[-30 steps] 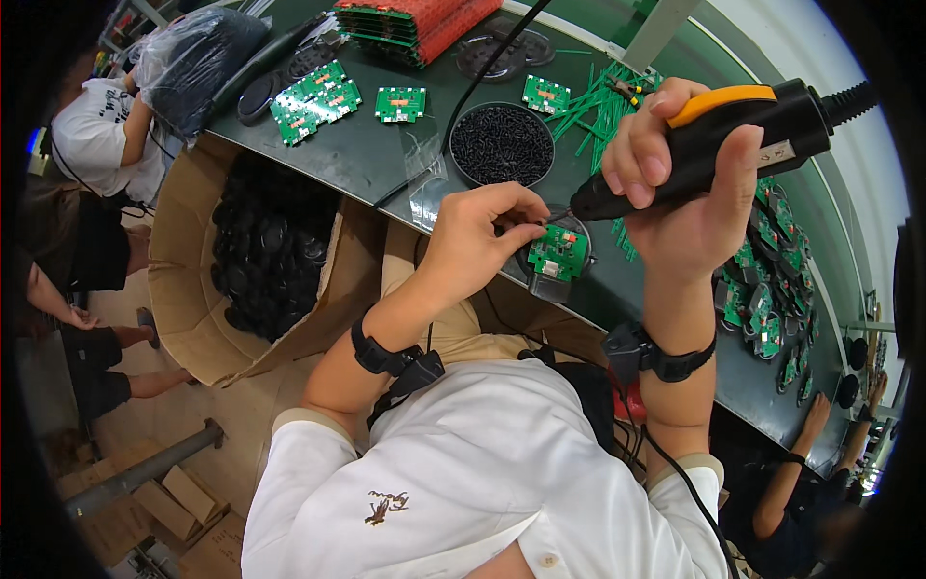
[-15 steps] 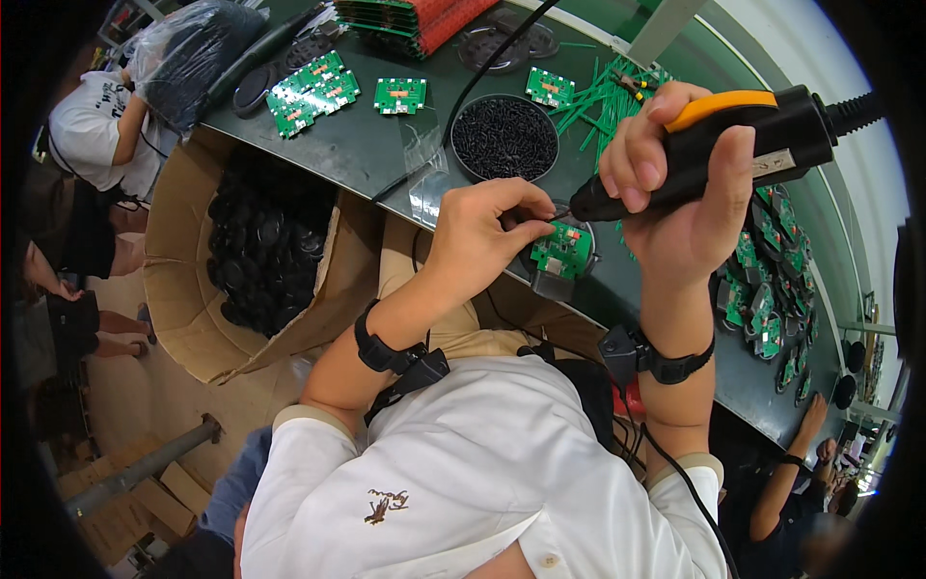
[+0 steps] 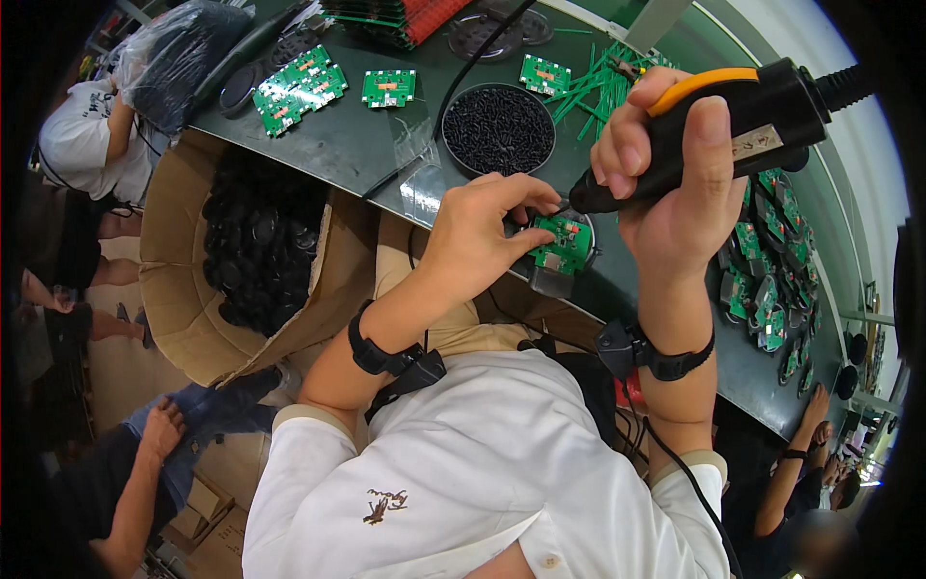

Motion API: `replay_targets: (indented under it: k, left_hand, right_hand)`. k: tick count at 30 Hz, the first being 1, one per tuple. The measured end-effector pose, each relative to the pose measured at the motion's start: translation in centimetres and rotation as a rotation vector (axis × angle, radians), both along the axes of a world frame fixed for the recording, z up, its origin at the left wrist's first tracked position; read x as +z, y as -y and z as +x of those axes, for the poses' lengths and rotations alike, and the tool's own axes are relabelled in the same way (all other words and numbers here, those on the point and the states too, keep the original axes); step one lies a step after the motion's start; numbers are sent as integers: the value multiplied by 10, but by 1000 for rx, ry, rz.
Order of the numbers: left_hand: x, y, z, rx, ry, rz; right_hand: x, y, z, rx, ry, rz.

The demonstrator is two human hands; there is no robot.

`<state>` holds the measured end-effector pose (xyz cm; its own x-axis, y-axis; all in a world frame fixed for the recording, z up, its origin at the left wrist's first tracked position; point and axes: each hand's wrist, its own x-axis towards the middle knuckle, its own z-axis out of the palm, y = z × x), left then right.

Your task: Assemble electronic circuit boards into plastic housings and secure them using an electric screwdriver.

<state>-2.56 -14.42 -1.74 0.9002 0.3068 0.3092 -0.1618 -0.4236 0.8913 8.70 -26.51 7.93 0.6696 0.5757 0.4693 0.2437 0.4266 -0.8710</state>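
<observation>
Work looks midway: cased boards (image 3: 770, 328) are heaped, loose boards (image 3: 390, 88) remain. Right hand's (image 3: 677, 207) grip clasps a power driver (image 3: 772, 108); left hand (image 3: 473, 227) touches a green board (image 3: 573, 243), its grip unclear.

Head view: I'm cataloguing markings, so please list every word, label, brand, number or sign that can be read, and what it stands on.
Wearer's white shirt: small embroidered lettering with an emblem; not copied here.
Black power tool: pale label, too blurred to read.
Co-worker's white shirt: dark print, too blurred to read.
Circuit board: any print too small to read.
</observation>
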Motion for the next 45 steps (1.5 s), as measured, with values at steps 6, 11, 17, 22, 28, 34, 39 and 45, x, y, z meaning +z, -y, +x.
replay_targets:
  k: [6, 11, 17, 22, 28, 34, 39, 45]
  left_hand:
    - [1, -1, -1, -11, -13, 29]
    - [1, -2, -1, -15, -9, 28]
    - [0, -2, 0, -20, -19, 29]
    - [0, 2, 0, 18, -6, 57]
    - [0, 3, 1, 34, 8, 82]
    - [4, 3, -2, 12, -53, 72]
    - [5, 3, -2, 1, -56, 84]
    - [1, 1, -3, -9, -31, 113]
  right_hand:
    - [0, -1, -1, -9, -22, -3]
    - [0, -2, -2, -39, -30, -18]
    - [0, -4, -3, -31, -64, -15]
    - [-1, -6, -4, -33, -55, -4]
    - [1, -9, -5, -37, -25, -11]
    - [0, -8, -9, -43, -44, -28]
    - [0, -10, -8, -19, -54, -41]
    - [-3, -8, -11, 33, -4, -58]
